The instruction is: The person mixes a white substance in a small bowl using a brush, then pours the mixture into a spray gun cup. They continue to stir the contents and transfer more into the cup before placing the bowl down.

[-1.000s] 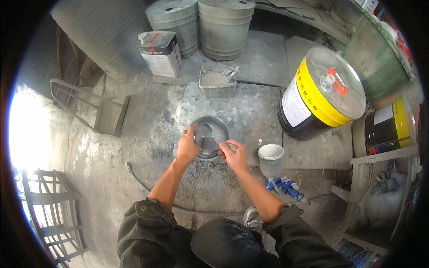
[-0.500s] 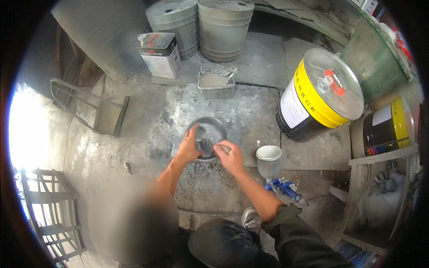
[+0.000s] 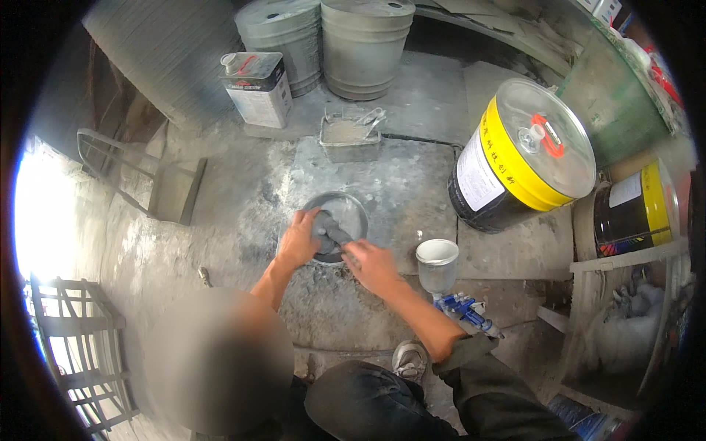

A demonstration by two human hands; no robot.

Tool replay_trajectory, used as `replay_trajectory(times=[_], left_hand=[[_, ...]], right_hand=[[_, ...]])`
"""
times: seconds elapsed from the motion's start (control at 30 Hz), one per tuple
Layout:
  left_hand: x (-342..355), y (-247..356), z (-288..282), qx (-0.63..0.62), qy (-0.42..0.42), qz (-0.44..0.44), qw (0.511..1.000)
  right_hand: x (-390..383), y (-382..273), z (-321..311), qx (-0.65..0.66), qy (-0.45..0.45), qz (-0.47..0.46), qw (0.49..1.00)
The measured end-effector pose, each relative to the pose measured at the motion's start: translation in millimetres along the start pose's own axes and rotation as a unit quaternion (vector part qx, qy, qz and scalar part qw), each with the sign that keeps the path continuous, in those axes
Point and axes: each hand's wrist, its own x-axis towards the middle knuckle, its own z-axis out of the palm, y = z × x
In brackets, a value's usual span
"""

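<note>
Swung toward the left hand (image 3: 297,241) since earlier, 1 gray scraper (image 3: 335,233) is gripped by the right hand (image 3: 371,266) over 1 round bowl (image 3: 354,210); whether anything is gripped by the left's bent fingers cannot be told.

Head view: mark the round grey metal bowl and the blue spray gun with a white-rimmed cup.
Round grey metal bowl (image 3: 360,217): head view, inner right wall.
Blue spray gun (image 3: 466,309): head view, blue body.

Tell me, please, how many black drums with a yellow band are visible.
2. The nearer drum stands to the right of the round bowl; the farther drum is near the picture's right edge. More may be hidden behind other things.
</note>
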Motion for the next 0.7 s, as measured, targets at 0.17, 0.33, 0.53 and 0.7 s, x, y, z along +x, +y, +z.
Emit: replay_trajectory(times=[0.17, 0.33, 0.53, 0.7], left_hand=[[6.9, 8.7, -6.0, -0.103, -0.026, -0.044, 0.993], [15.3, -19.5, 2.8, -0.135, -0.101, -0.109, 0.980], [7.1, -16.3, 7.8, -0.041, -0.074, -0.038, 0.996], [9.8, -26.8, 0.2, -0.060, -0.030, -0.071, 0.995]], right_hand=[[9.7, 3.2, 0.3, 0.337, 0.019, 0.262, 0.904], [7.9, -2.5, -2.9, 0.365, -0.032, 0.289, 0.884], [4.8, -9.2, -2.8, 0.479, 0.030, 0.343, 0.807], [4.1, 4.3, 1.6, 0.282, 0.025, 0.157, 0.946]])
